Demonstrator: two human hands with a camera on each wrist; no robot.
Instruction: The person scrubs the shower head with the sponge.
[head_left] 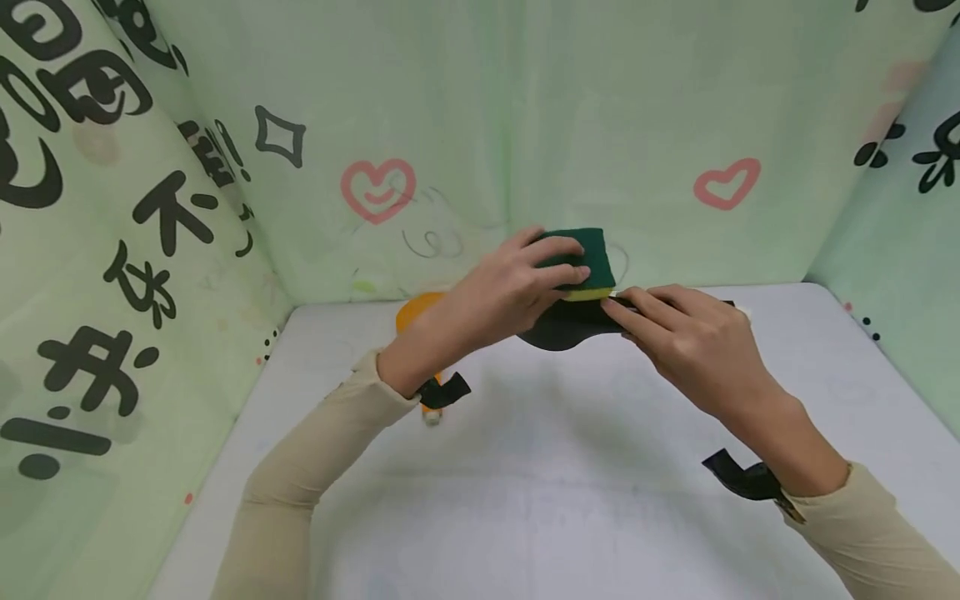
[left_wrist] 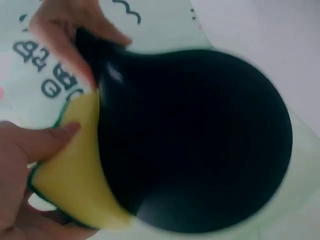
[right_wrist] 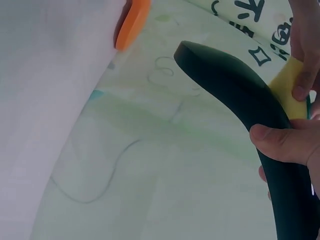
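I read 不 among the black characters on the curtain (head_left: 585, 108). Over the table (head_left: 525, 517), the right hand (head_left: 697, 350) grips a black ladle (head_left: 558, 327); the left hand (head_left: 517, 283) pinches a sponge (head_left: 598, 260) against its edge. Only wrist views show me the sponge's broad yellow face.

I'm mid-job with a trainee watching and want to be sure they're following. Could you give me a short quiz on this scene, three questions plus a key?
1. Fill in the blank: The right hand grips the black utensil by its ____.
2. Multiple choice: What does the left hand hold?
A the black utensil
B the orange thing
C the sponge
3. True or false: The sponge's green side faces the black utensil.

Key: 1 handle; 2 C; 3 false, its yellow side does.
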